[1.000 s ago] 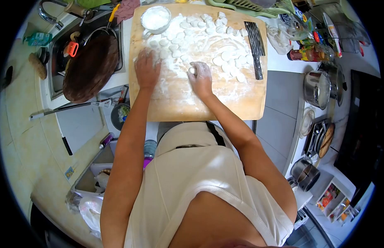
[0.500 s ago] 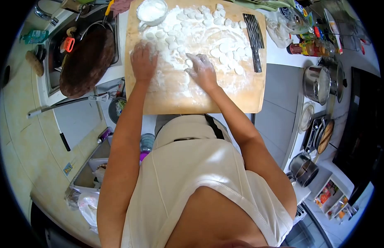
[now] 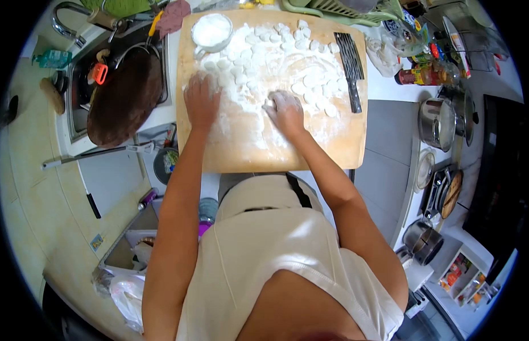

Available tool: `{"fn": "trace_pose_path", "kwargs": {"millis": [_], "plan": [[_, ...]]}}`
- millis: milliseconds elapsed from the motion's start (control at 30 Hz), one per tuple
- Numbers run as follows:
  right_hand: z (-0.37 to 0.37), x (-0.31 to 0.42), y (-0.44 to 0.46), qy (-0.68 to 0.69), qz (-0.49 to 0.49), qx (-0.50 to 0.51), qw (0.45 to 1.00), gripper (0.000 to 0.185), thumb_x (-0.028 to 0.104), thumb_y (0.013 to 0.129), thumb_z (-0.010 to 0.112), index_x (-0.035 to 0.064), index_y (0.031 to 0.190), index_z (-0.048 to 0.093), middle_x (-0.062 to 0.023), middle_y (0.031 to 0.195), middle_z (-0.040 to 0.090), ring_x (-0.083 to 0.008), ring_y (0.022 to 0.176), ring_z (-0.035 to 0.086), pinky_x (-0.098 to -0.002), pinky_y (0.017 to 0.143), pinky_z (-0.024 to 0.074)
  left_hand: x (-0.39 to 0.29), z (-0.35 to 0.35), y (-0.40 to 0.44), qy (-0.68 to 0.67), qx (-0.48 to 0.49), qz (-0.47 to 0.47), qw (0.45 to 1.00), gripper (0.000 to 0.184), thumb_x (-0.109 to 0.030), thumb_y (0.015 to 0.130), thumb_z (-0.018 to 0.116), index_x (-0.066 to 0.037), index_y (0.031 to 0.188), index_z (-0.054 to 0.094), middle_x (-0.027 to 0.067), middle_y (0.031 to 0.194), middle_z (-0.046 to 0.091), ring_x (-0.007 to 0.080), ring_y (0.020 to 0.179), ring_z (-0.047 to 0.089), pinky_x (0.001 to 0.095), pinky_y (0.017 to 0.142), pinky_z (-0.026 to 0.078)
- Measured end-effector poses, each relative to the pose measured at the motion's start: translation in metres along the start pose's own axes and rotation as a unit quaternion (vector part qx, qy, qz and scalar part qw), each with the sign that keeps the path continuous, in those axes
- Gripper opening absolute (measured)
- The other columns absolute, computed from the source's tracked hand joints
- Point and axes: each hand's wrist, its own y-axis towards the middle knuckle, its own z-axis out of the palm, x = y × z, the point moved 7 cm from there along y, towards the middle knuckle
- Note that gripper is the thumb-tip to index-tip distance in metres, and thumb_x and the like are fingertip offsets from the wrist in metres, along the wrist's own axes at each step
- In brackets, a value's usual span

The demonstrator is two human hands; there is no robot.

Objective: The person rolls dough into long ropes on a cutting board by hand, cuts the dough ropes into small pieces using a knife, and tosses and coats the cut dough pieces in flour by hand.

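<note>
My left hand (image 3: 202, 102) lies flat with its fingers apart on the left part of the floured wooden board (image 3: 236, 159), holding nothing. My right hand (image 3: 286, 111) is near the middle of the board, its floury fingers curled down to the surface; a small whitish piece seems to be at the fingertips, mostly hidden. Several flattened white dough pieces (image 3: 331, 109) lie right of my right hand, and more are spread in flour toward the far edge. A glass bowl of flour (image 3: 212, 31) stands at the far left corner.
A cleaver (image 3: 350, 62) with a dark handle lies along the board's right side. Left of the board is a sink with a large dark round lid (image 3: 125, 99) over it. A green rack (image 3: 338, 12) stands behind the board; bottles (image 3: 424, 75) and a steel pot (image 3: 437, 122) are at the right.
My right hand opened over a small dough piece, then moved slightly right and curled its fingers down again. My left hand stays flat on the board. The camera view has shifted slightly.
</note>
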Motion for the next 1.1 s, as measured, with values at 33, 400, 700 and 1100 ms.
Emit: {"fn": "trace_pose_path", "kwargs": {"millis": [33, 400, 700, 1100], "plan": [[-0.002, -0.001, 0.000, -0.009, 0.004, -0.025, 1.000, 0.039, 0.028, 0.082, 0.075, 0.0083, 0.114, 0.063, -0.0128, 0.112, 0.062, -0.0338, 0.106, 0.059, -0.0464, 0.092, 0.0448, 0.000, 0.001, -0.002, 0.002, 0.005, -0.001, 1.000, 0.050, -0.033, 0.088, 0.070, -0.008, 0.130, 0.060, 0.0152, 0.144, 0.051, 0.0339, 0.134, 0.045, 0.0483, 0.109, 0.035], [0.017, 0.004, 0.056, -0.151, 0.087, -0.094, 0.980, 0.069, 0.042, 0.093, 0.060, 0.0173, 0.154, 0.037, -0.0190, 0.161, 0.025, -0.0385, 0.148, 0.024, -0.0594, 0.119, 0.0158, 0.001, -0.001, -0.004, -0.031, 0.020, -0.007, 0.999, 0.054, -0.034, 0.087, 0.069, -0.007, 0.132, 0.057, 0.0165, 0.144, 0.050, 0.0354, 0.135, 0.044, 0.0503, 0.110, 0.033], [0.026, 0.016, 0.018, -0.172, -0.021, 0.017, 0.985, 0.072, 0.048, 0.095, 0.056, 0.0197, 0.156, 0.032, -0.0187, 0.163, 0.023, -0.0383, 0.150, 0.022, -0.0600, 0.119, 0.0150, 0.001, 0.002, -0.005, -0.027, -0.003, 0.003, 1.000, 0.053, -0.035, 0.087, 0.070, -0.005, 0.129, 0.059, 0.0168, 0.144, 0.050, 0.0362, 0.135, 0.044, 0.0515, 0.109, 0.034], [0.018, 0.023, 0.047, -0.058, -0.038, -0.079, 0.994, 0.041, 0.041, 0.083, 0.073, 0.0089, 0.107, 0.065, -0.0140, 0.109, 0.062, -0.0309, 0.100, 0.058, -0.0442, 0.087, 0.0435, 0.003, 0.008, -0.009, -0.002, 0.009, 0.000, 1.000, 0.057, -0.042, 0.088, 0.068, -0.007, 0.133, 0.058, 0.0158, 0.146, 0.049, 0.0350, 0.137, 0.042, 0.0519, 0.111, 0.033]]}}
